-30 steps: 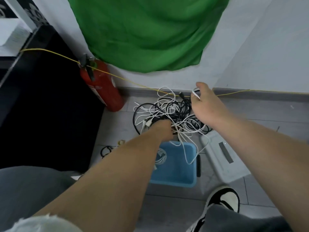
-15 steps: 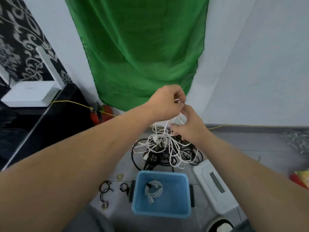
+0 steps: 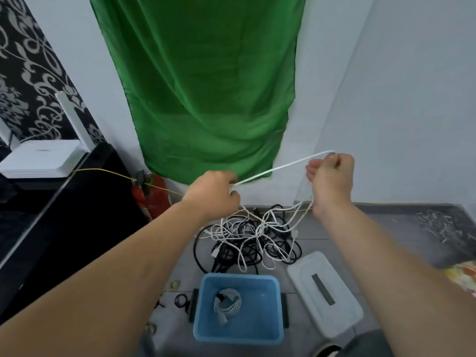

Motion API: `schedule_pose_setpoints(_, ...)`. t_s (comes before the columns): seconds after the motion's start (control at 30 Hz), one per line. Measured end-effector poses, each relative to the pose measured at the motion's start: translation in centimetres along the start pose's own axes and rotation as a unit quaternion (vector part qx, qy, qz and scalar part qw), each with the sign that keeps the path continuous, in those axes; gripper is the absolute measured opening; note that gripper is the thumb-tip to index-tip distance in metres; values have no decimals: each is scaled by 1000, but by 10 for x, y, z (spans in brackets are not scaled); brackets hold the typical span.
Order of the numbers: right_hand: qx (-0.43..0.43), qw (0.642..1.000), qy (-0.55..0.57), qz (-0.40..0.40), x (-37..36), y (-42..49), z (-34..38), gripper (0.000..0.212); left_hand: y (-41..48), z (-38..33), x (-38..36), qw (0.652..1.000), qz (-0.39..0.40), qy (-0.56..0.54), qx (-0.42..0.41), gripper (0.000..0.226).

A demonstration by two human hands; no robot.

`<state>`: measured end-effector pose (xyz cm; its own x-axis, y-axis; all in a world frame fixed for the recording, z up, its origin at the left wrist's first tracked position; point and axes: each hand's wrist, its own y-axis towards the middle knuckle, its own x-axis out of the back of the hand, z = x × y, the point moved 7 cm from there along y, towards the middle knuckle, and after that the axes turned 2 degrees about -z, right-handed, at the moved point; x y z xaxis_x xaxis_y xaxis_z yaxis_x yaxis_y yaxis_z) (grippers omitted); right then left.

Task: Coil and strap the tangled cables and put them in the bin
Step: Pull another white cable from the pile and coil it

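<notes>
Close together a moment ago, the left hand (image 3: 211, 191) and right hand (image 3: 332, 176) now pinch a white cable (image 3: 280, 167) stretched taut between them, drawing it from the tangle (image 3: 247, 235) for coiling.

So the floor (image 3: 386, 228) is grey tile. The cable tangle (image 3: 247, 240), black and white all mixed up, sits in the middle near the wall. Just in front of it is the blue bin (image 3: 237, 338), and its white lid (image 3: 306, 274) is lying flat right beside it on the right. A few little black loops (image 3: 181, 300) and a pale ring (image 3: 175, 284) are scattered left of the bin. The red fire extinguisher (image 3: 154, 197) is back-left against the wall. Far right there's a patch of shredded white bits (image 3: 443, 225), plus something colourful (image 3: 461, 276) at the edge, can't tell what.
</notes>
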<state>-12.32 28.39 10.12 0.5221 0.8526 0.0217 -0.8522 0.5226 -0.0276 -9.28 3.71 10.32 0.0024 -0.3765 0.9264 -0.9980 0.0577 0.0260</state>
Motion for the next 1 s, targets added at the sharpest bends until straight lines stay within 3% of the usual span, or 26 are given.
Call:
schedule_pose_setpoints(0.1, 6, 1000, -26, 2, 11, 10, -10, 17, 11, 21, -6, 998, 0, -51, 20, 14)
schedule_pose_setpoints(0.27, 27, 984, -134, 110, -11, 12, -31, 16, 21, 16, 12, 970, -53, -214, 101, 26)
schedule_pose_setpoints(0.33, 53, 932, -306, 188, -18, 11, -41, 15, 24, 7, 27, 959, -95, -242, 112, 29)
schedule_pose_setpoints(0.43, 6, 781, -564, 266, -15, -5, -60, 18, 17, -14, 46, 947, -109, -294, 66, 15)
schedule_pose_setpoints(0.47, 6, 746, -611, 264, -15, -10, -58, 20, 12, -22, 49, 941, -101, -320, 45, 12)
schedule_pose_setpoints(0.5, 23, 738, -625, 256, -18, -14, -54, 20, 7, -29, 52, 934, -89, -345, 30, 12)
schedule_pose_setpoints(0.53, 49, 756, -602, 252, -24, -18, -46, 18, 2, -35, 56, 926, -81, -367, 21, 16)
schedule_pose_setpoints(0.63, 72, 894, -362, 254, -41, -38, -19, 5, -9, -44, 60, 899, -36, -436, 32, 30)
schedule_pose_setpoints(0.7, 43, 940, -241, 235, -43, -50, -1, 18, -16, -47, 57, 872, -13, -485, 57, 37)
schedule_pose_setpoints(0.77, 83, 959, -226, 148, -32, -53, 23, 41, -29, -51, 56, 834, -8, -545, 86, 36)
schedule_pose_setpoints(0.83, 93, 966, -223, 88, -22, -58, 38, 39, -39, -55, 53, 820, -1, -563, 99, 28)
schedule_pose_setpoints(0.9, -59, 977, -131, 155, -23, -72, 28, 53, -51, -61, 52, 823, 10, -562, 83, 18)
schedule_pose_setpoints(0.97, -223, 941, -9, 256, -31, -104, 18, 70, -60, -69, 48, 829, 19, -557, 55, 18)
schedule_pose_setpoints(1.0, -252, 927, 39, 276, -33, -114, 19, 70, -65, -74, 45, 835, 23, -548, 40, 25)
